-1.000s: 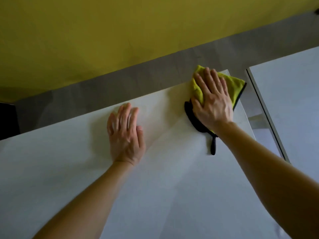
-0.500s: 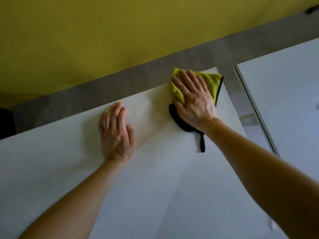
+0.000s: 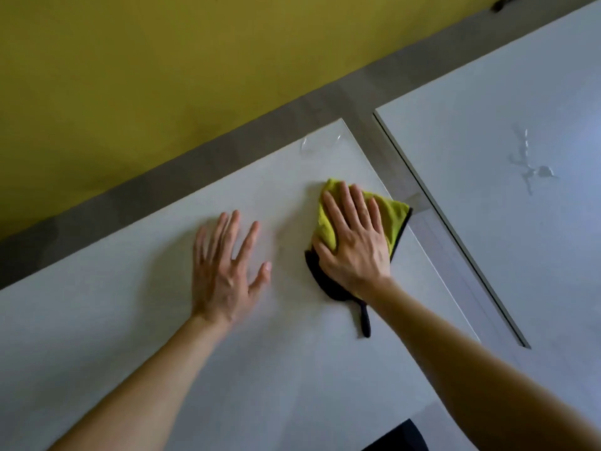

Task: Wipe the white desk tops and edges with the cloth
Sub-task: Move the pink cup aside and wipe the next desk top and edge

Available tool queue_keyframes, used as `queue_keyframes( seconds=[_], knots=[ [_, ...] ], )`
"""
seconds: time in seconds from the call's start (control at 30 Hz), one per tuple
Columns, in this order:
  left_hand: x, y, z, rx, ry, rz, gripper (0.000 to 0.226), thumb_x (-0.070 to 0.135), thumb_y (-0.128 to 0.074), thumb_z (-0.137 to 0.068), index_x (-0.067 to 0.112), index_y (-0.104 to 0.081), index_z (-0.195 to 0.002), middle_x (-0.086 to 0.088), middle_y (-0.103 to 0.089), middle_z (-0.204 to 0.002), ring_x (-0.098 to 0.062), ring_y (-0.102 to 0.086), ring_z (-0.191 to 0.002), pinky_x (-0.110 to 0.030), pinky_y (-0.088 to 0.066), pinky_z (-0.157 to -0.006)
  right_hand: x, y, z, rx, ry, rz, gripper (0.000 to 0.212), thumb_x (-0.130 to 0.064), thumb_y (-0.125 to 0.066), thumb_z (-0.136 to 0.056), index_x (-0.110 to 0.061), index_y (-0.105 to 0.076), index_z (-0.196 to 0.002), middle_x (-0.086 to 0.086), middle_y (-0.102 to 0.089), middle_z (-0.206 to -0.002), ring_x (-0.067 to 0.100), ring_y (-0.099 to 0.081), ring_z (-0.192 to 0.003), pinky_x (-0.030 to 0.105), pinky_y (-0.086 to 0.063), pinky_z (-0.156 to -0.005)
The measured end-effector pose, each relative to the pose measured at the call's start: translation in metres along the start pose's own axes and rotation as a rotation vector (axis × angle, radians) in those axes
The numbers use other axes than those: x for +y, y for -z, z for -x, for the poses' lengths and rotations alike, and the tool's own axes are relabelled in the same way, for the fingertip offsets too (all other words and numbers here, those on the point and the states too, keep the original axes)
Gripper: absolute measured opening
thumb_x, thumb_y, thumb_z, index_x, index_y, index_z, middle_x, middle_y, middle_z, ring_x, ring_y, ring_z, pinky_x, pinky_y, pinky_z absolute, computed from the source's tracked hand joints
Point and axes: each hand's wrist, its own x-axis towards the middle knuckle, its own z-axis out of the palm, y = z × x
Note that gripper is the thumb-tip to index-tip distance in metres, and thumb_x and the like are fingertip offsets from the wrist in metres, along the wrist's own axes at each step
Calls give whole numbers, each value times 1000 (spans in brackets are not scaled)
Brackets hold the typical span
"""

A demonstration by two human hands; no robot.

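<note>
The yellow microfibre cloth with black trim [image 3: 396,215] has come back from the far edge. A second ago it was up on that rim; now it sits further in on the flat white desk top [image 3: 130,327], close to the desk's right-hand edge. The right hand [image 3: 354,245] lies flat on it, fingers straight and a little apart, palm pressing down, no curl round the fabric. The cloth's black side peeks out under the heel of the hand, and its black hanging loop [image 3: 366,320] trails toward the person on the desk.

The left hand [image 3: 224,271] has changed too: its fingers, bunched together before, are now fanned wide, palm down on the bare white surface just left of the cloth. It holds nothing.

Up at the far corner a thin wet smear [image 3: 320,144] glistens. Across a narrow gap stands a second white desk top [image 3: 471,196], with a streak of water droplets [image 3: 528,164] on it. Beyond both runs a grey strip of floor [image 3: 208,164] and a mustard-yellow wall [image 3: 162,70].
</note>
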Motion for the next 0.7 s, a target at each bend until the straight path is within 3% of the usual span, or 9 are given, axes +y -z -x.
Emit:
queue_keyframes(
  seconds=[0.1,0.2,0.47,0.53,0.7],
  knots=[
    [53,-4,-7,-34,-44,59,68,55,-49,-108,19,-44,-166,-17,-31,-175,-35,-27,-164,-61,-25,-129,-6,7,-85,21,-34,2,85,-66,-34,-101,-30,-13,-175,4,1,-183,24,7,-169,51,1,-136],
    [84,-16,-23,-13,-23,112,63,48,-48,-110,15,-48,-163,-18,-38,-172,-37,-33,-161,-61,-26,-129,7,3,-84,64,5,-19,80,-61,-38,-104,-27,-17,-174,4,-6,-183,23,2,-169,50,-1,-136],
    [87,-34,-13,74,-47,164,63,30,-62,-102,4,-52,-158,-20,-36,-172,-41,-31,-162,-66,-28,-126,62,-9,158,51,-199,-57,81,-50,-47,-104,-20,-19,-174,5,-6,-183,29,-3,-169,63,-14,-133],
    [89,-34,-15,80,-43,164,62,30,-60,-102,4,-52,-158,-20,-35,-172,-41,-31,-162,-66,-28,-126,58,-10,141,37,-209,-36,84,-53,-47,-102,-20,-18,-174,7,-6,-183,29,-1,-169,63,-13,-133],
    [85,-35,-14,64,-61,120,58,32,-60,-105,4,-54,-156,-20,-38,-172,-40,-33,-161,-64,-28,-127,19,-6,-21,76,-179,-40,85,-58,-38,-101,-22,-15,-174,7,-3,-183,27,5,-169,55,-2,-135]
  ],
)
